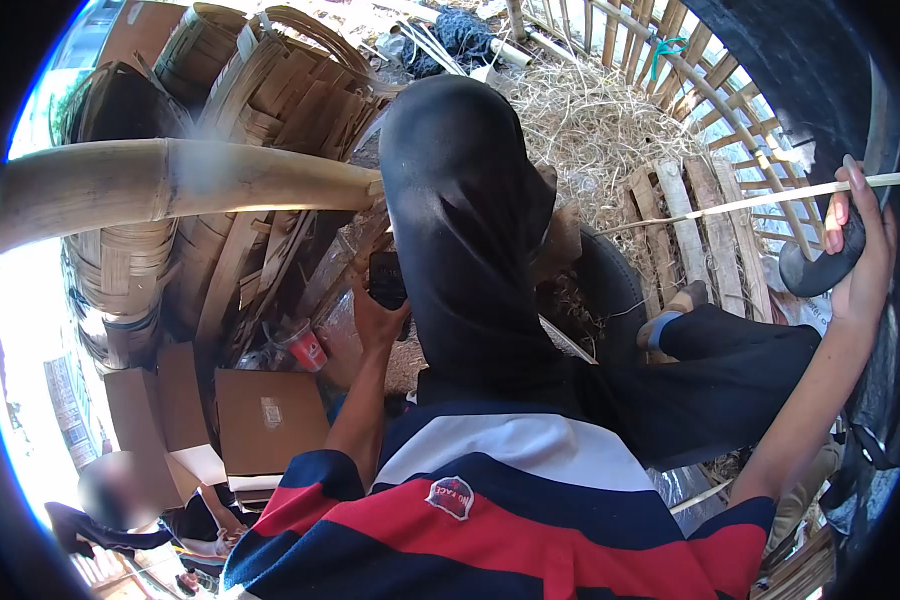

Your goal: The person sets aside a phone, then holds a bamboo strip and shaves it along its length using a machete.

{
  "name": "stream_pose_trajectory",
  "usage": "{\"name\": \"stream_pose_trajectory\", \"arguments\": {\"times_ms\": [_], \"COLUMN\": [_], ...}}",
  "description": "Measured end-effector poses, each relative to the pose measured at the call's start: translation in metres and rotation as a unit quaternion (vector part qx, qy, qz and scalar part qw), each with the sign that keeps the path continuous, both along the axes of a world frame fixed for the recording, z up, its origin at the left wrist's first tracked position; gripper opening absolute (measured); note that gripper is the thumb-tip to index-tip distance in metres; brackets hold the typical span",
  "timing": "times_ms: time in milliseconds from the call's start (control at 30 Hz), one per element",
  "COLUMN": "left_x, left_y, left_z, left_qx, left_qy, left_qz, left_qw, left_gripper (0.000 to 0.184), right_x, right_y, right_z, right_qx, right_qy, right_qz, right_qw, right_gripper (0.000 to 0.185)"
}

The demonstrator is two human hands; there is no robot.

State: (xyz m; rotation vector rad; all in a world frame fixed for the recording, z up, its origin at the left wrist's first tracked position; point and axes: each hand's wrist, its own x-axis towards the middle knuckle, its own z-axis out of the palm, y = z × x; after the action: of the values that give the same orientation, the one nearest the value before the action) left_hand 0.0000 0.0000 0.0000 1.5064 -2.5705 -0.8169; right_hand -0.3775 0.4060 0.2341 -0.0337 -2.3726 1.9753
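Observation:
My left hand [378, 318] is closed around a dark phone [387, 279] with a lit screen, beside my raised left knee. At the right, my right hand [860, 240] has its fingers wrapped on the dark curved handle [818, 270] of a tool. A blade-like part [880, 125] rises above that hand. A thin pale bamboo strip [760, 200] crosses the same hand at the fingers and runs left over the wooden slats [705, 225]. Whether the fingers pinch the strip cannot be made out.
A thick bamboo pole [190, 180] reaches in from the left to my knee. Woven baskets [125, 265], cardboard boxes [270, 420] and a red cup [306, 347] are at the left. Another person [205, 525] is at lower left. Shavings [610, 120] lie beside a bamboo lattice [740, 120].

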Motion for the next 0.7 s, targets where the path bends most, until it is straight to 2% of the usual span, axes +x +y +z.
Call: {"name": "stream_pose_trajectory", "arguments": {"times_ms": [67,167,267,467,600,700], "left_x": [0.011,0.018,0.024,0.024,0.001,-0.005], "left_y": [-0.004,0.003,0.004,0.004,0.007,0.007], "left_z": [-0.01,-0.028,-0.033,-0.035,-0.007,0.003], "left_qx": [-0.04,-0.083,-0.058,-0.085,-0.073,-0.061], "left_qy": [0.065,0.112,0.141,0.093,0.062,-0.005], "left_qz": [-0.027,-0.032,0.003,-0.005,-0.004,0.015], "left_qw": [0.997,0.99,0.988,0.992,0.995,0.998], "left_gripper": [0.096,0.095,0.096,0.098,0.1,0.102], "right_x": [0.003,0.002,0.002,0.0,0.0,-0.002], "right_y": [-0.001,0.003,0.002,-0.002,-0.005,-0.003], "right_z": [0.005,0.007,0.005,0.004,0.002,0.0], "right_qx": [-0.021,-0.021,-0.024,-0.033,-0.021,-0.021], "right_qy": [-0.048,-0.032,-0.028,-0.038,-0.021,-0.006], "right_qz": [0.023,0.058,0.072,0.076,0.06,0.049], "right_qw": [0.998,0.998,0.997,0.996,0.998,0.999], "right_gripper": [0.036,0.036,0.036,0.036,0.036,0.036]}}
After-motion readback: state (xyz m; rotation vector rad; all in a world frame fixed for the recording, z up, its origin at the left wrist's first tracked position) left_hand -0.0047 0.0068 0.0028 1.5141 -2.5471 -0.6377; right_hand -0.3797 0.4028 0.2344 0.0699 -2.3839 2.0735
